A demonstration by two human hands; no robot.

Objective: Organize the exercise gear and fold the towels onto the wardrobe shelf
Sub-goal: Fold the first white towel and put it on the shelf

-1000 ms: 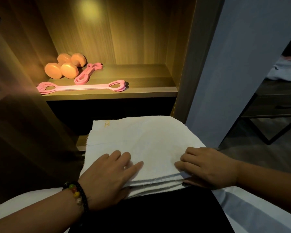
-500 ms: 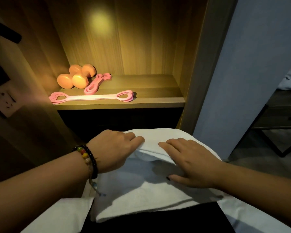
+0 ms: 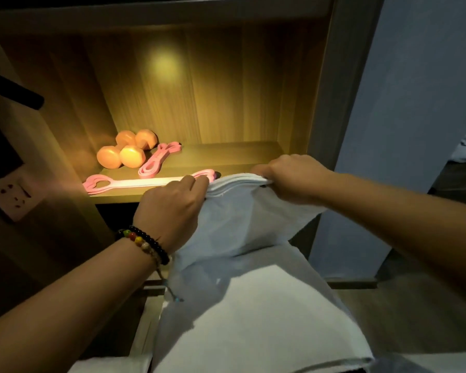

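Observation:
A folded white towel (image 3: 242, 219) hangs in the air just in front of the lit wardrobe shelf (image 3: 226, 154). My left hand (image 3: 172, 203) grips its upper left edge and my right hand (image 3: 291, 179) grips its upper right edge; the layered fold shows between them. Below it another white towel (image 3: 258, 319) lies spread near me. On the shelf's left stand two orange dumbbells (image 3: 124, 153), with a coiled pink resistance band (image 3: 159, 160) beside them. A long pink stretch band (image 3: 124, 183) lies along the shelf's front edge, its right end behind my left hand.
The shelf's right half is bare wood. A wall socket (image 3: 14, 195) sits on the panel at left and a dark rod (image 3: 16, 92) juts out above it. A grey wall (image 3: 414, 117) stands to the right of the wardrobe frame.
Both hands moved from pressing flat on the towel to gripping its far edge, and have lifted the folded towel up toward the shelf. My view has tilted upward.

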